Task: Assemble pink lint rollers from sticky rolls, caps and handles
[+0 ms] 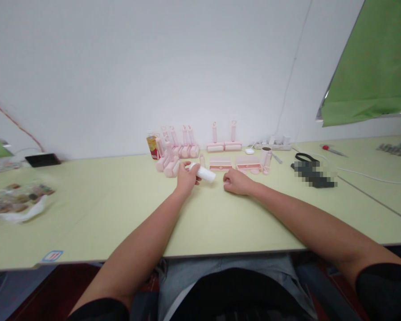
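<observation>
My left hand (187, 177) is closed around one end of a white lint-roller roll (207, 174), whose other end points right, tilted a little downward above the table. My right hand (237, 182) is low over the table just right of the roll, apart from it, its fingers curled in; whatever they may hold is hidden. Beyond my hands lie two open pink lint-roller covers (220, 166). Several assembled pink lint rollers (171, 167) are grouped past my left hand, and two more (233, 145) stand by the wall with their handles upright.
A yellow and red can-like container (152, 146) stands behind the left group. At the back right are a brown-topped cylinder (265, 156), a power strip (274, 146) and a cutter (277, 158). A black strapped item (312, 173), partly blurred, lies right. Bagged items (18, 200) lie far left.
</observation>
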A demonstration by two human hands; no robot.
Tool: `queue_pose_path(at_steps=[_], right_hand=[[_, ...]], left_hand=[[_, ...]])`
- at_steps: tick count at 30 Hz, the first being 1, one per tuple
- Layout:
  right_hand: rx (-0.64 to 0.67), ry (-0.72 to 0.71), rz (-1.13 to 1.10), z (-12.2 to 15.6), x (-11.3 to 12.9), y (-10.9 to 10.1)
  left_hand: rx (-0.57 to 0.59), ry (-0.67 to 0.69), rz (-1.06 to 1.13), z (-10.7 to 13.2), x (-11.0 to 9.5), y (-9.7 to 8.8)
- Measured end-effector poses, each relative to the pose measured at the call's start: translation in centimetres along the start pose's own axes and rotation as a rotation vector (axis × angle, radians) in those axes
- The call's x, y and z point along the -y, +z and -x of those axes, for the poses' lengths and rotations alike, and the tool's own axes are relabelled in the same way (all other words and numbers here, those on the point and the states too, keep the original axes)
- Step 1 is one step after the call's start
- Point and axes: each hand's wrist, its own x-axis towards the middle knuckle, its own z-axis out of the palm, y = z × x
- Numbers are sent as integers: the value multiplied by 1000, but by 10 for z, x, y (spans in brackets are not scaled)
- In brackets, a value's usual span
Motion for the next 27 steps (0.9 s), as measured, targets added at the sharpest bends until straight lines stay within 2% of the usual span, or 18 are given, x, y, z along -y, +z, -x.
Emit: queue_pose_path(at_steps=[5,9,15,18,22,24,27], right_hand=[[-129,23,-145,-2,-3,6],[-197,66,-365,-5,-6,18],[-227,241,-672,-12,-8,27],[-210,344,-900,-13,-9,26],[-217,367,-1135,-13,-10,24],[-211,363,-1219,-14,-9,24],[-210,364,-1302,-15,-5,25]], left_hand=[[54,-49,41,2,-1,2],[157,-117,105,4,-3,4],[317,-88,137,11,0,7],[392,37,-67,16,2,6],[403,292,-427,21,2,4],[407,350,-535,21,2,3],[413,361,-664,21,3,3]])
